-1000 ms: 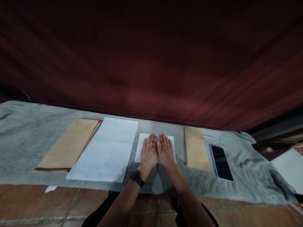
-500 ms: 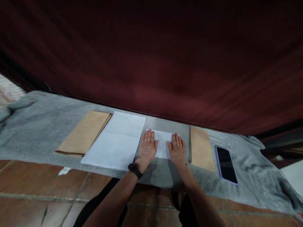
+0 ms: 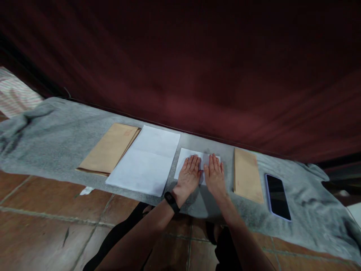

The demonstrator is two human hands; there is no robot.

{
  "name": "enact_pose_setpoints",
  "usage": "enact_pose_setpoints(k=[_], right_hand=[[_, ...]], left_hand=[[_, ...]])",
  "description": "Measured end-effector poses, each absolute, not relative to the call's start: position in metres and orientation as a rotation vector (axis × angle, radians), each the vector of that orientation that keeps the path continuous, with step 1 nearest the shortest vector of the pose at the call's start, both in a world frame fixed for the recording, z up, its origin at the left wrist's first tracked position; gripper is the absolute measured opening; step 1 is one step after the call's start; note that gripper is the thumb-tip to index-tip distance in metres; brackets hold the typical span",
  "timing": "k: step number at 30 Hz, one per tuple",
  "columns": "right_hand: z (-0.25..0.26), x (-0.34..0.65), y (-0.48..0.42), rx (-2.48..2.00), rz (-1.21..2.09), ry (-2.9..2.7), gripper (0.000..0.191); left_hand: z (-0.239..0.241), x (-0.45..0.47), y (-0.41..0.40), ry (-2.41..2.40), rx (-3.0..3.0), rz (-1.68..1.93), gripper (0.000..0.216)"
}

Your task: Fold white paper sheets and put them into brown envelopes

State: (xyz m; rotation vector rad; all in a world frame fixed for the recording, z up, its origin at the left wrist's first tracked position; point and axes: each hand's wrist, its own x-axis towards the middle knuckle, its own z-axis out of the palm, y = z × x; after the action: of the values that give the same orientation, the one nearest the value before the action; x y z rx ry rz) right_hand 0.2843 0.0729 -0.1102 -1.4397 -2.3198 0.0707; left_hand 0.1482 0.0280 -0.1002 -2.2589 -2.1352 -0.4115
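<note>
A small white sheet of paper [image 3: 181, 162], which looks folded, lies flat on the grey cloth [image 3: 67, 124]. My left hand [image 3: 190, 173] rests palm down on its middle, fingers stretched forward. Beside it my right hand [image 3: 214, 174] lies flat over the sheet's right part, its thumb near the left hand. Both hands cover much of the paper. Left of them are large white sheets [image 3: 146, 160]. A brown envelope [image 3: 248, 175] lies to the right of my right hand.
Brown envelopes [image 3: 108, 148] lie partly under the large white sheets at the left. A phone [image 3: 278, 197] with a purple case is at the right. A dark red curtain-like surface [image 3: 180, 75] rises behind the cloth. Below is a tiled floor [image 3: 42, 195].
My left hand has slid right across the small sheet, uncovering its left part, and is now close to my right hand. The view has shifted slightly.
</note>
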Motion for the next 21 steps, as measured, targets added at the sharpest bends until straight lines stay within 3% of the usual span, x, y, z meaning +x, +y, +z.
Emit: enact_pose_setpoints(k=[6,21], right_hand=[[-0.106,0.262,0.056,-1.321,0.359,-2.432,0.061],[-0.112,0.285,0.063,-1.355,0.054,-2.493,0.058]], left_hand=[[-0.101,0.147,0.028,-2.138,-2.298,-0.411,0.060],[-0.100,0.127,0.024,-2.175,-2.247,-0.429,0.055]])
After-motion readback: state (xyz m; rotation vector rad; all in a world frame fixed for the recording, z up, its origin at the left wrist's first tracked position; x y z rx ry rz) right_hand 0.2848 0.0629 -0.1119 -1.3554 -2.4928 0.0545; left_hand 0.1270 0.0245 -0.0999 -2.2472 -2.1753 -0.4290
